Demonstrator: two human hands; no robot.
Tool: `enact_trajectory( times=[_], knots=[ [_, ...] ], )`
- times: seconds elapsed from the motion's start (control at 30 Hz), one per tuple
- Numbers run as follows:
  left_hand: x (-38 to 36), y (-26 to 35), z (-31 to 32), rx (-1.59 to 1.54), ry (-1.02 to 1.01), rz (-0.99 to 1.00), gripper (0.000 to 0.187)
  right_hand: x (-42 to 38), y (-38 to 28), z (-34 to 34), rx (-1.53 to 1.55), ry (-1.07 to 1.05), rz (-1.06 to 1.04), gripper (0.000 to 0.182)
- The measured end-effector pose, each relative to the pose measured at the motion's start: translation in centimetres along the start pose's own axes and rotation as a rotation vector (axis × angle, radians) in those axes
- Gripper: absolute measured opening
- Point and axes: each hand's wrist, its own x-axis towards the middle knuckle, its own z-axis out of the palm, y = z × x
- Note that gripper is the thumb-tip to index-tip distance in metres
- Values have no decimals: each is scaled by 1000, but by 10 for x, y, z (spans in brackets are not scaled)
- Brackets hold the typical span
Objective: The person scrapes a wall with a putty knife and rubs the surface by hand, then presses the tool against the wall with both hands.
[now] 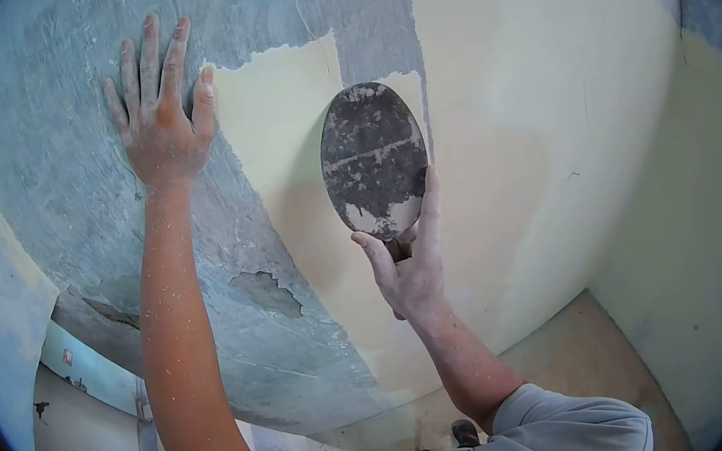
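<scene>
My left hand (166, 141) lies flat against the grey-blue bare part of the wall (48, 102), fingers spread and dusted with pale powder. Its thumb reaches the ragged edge of a cream-coated patch (276, 119). In my right hand (416, 273) is the short handle of a dark oval paddle-shaped tool (374, 165), held upright in front of the wall. Pale smears mark its dark face, mostly near the lower end. The tool overlaps the cream strip, and most of its handle is hidden by my fingers.
A smooth cream wall area (510, 117) spreads to the right, meeting another wall (693, 212) at a corner. Low on the left is a chipped hollow (266, 293) in the surface. The floor (564, 340) and a shoe (465, 434) show below.
</scene>
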Motion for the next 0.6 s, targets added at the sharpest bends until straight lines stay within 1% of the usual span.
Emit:
enact_trajectory(
  times=[0.1, 0.17, 0.2, 0.27, 0.3, 0.37, 0.47, 0.57, 0.6],
  knots=[
    [-3, 2, 0, 4, -3, -1, 61, -2, 5, 7, -53, 37, -30, 106],
    [-5, 4, -2, 6, -4, -1, 61, -2, 10, 11, 47, 23, -46, 102],
    [-5, 4, -2, 7, -5, -5, 61, -3, 7, 9, 49, 23, -47, 102],
    [-6, 6, -2, 6, -3, -13, 62, -4, -1, 6, 76, -35, 114, 102],
    [-7, 6, -3, 0, -8, -21, 62, -2, 0, 9, 78, -36, 113, 102],
    [-7, 6, -3, 3, -8, -17, 62, 7, 2, 15, 156, 102, -92, 104],
    [-7, 6, -3, 4, -14, -20, 62, 30, -5, 16, 150, 92, -126, 101],
    [-6, 7, -4, -1, -22, -26, 62, 63, -31, 13, 189, 81, -49, 99],
    [-6, 7, -5, -7, -25, -26, 62, 72, -34, 11, 83, 91, -100, 99]
  ],
)
